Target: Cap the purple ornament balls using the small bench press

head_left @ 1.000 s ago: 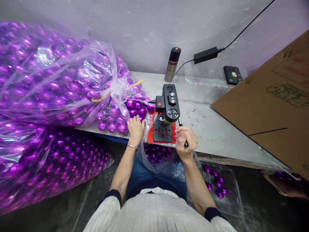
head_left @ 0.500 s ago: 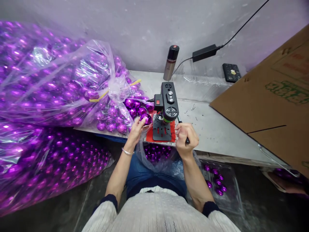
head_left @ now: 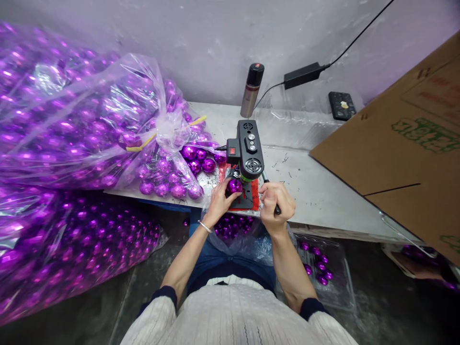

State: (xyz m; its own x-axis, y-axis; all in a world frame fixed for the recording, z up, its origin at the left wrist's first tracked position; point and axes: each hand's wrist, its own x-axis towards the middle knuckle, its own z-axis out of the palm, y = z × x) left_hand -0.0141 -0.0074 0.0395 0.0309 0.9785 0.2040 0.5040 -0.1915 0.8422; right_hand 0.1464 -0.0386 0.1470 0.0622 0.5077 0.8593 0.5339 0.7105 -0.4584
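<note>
A shiny purple faceted ball (head_left: 235, 186) is pinched in my left hand (head_left: 220, 197), over the base of a black bench press machine (head_left: 250, 148). Fingers and thumb close around the ball's left and lower sides. My right hand (head_left: 276, 203) is wrapped round the black-gripped lever (head_left: 278, 209) at the machine's right side. Under the base lies a red mat (head_left: 255, 194). Loose purple balls (head_left: 208, 166) rest on the table just left of the machine. An open plastic bag of purple balls (head_left: 232, 225) hangs at the table's front edge.
Large clear bags of purple balls (head_left: 82, 110) crowd the left. Behind the machine stand a spray can (head_left: 252, 90), a power adapter (head_left: 302, 75) and a black phone-like object (head_left: 342, 106). A cardboard box (head_left: 402, 143) leans in from the right. Below sits a clear tray (head_left: 338, 292) with several balls.
My left hand has moved right with the purple ball, from beside the machine to over its base. My right hand stays on the lever. The view has shifted slightly.
</note>
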